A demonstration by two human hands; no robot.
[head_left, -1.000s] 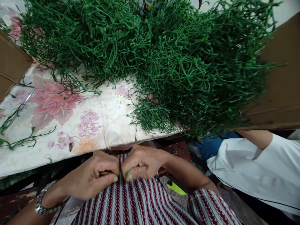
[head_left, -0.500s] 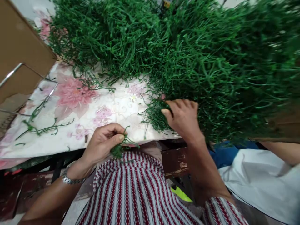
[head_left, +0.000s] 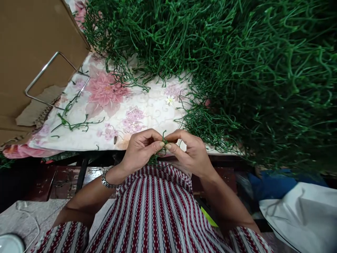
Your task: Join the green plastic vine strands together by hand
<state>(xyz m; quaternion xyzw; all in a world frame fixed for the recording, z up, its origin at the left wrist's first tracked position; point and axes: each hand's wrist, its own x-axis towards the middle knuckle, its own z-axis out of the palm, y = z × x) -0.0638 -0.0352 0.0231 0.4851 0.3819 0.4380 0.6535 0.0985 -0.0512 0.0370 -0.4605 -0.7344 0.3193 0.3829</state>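
My left hand (head_left: 143,149) pinches a small bunch of green plastic-looking stems (head_left: 153,160) between thumb and forefinger, just over my lap. Against it, my right hand (head_left: 188,151) is closed with thumb and forefinger pinched on the same green stems; the fingertips of both hands nearly touch. A big heap of green stems (head_left: 216,45) covers the back and right of the table. One smaller clump (head_left: 210,126) lies beyond my right hand, near the table's front edge. The lower part of the held bunch is partly hidden by my fingers.
A floral tablecloth (head_left: 155,109) covers the table. At the left stand a cardboard box (head_left: 34,38) and a bent metal wire frame (head_left: 42,72), with a loose branched stem (head_left: 73,124) nearby. White cloth (head_left: 302,211) is at the lower right, and a round white object (head_left: 11,243) at the lower left.
My right hand has left the clump by the heap and come to the left hand, where it now pinches the stems too. The view has shifted, so the table sits further right.
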